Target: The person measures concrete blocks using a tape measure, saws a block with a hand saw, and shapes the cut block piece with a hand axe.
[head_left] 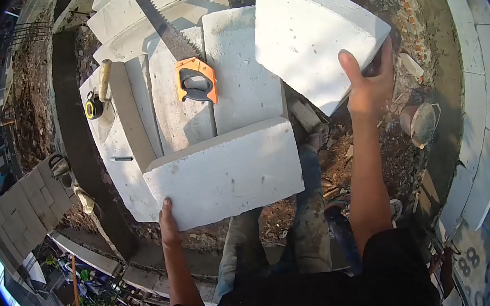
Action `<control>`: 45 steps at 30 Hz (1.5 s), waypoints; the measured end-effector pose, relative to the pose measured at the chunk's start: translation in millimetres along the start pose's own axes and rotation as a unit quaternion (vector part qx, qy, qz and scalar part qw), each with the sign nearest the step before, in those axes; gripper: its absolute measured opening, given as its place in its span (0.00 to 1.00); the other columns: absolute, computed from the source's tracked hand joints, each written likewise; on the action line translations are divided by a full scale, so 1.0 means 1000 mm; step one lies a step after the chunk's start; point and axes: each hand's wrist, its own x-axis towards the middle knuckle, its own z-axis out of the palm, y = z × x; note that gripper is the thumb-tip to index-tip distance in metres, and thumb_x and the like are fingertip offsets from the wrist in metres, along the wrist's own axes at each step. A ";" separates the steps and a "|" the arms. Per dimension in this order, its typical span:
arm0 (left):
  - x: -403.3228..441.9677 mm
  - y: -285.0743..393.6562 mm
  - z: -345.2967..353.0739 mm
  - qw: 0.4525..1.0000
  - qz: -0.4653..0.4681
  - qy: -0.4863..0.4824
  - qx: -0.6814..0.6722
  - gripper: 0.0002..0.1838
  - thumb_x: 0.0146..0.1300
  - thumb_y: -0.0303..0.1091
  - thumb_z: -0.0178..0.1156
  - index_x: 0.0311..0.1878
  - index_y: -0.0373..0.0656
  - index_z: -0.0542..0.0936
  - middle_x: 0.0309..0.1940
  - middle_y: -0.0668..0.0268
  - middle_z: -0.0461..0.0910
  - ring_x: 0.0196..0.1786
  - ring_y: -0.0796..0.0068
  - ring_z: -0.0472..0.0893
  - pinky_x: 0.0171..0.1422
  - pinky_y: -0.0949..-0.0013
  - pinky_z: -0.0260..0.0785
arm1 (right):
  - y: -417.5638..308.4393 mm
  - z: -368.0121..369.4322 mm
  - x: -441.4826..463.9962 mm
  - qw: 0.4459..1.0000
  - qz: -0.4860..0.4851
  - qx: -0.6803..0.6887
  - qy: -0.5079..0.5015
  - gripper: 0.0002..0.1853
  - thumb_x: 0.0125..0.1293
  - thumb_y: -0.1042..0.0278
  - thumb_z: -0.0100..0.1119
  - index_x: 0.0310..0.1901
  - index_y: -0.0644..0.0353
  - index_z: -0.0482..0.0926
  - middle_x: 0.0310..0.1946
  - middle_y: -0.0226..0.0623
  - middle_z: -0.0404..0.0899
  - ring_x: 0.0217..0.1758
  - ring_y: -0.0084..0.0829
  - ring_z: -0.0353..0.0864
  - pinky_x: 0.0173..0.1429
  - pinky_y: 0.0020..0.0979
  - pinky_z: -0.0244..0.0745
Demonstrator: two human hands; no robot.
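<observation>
Tape measure [93, 105] at ten o'clock; left hand [169, 223] at eight, grasping the near block [229, 174], mid-dial; saw [182, 50] lying at eleven; far block [309, 38] tilted at one, right hand [366, 88] gripping its corner at two; bucket [421, 124] at three.

Head-worn camera, round field: faces forward-down, close over white blocks [229, 176]; wearer's torso [298, 304] at 6 o'clock.

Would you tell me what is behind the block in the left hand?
Behind the block, more blocks show, with the saw on them; the parts it covers cannot be seen.
</observation>
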 end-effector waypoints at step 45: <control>-0.187 -0.071 0.126 0.883 0.174 -0.116 0.420 0.58 0.66 0.78 0.50 0.86 0.50 0.43 0.82 0.56 0.54 0.82 0.46 0.54 0.78 0.29 0.51 | -0.030 -0.120 -0.334 0.817 0.562 0.088 0.090 0.45 0.41 0.54 0.87 0.57 0.73 0.76 0.53 0.50 0.83 0.61 0.44 0.81 0.65 0.42 0.75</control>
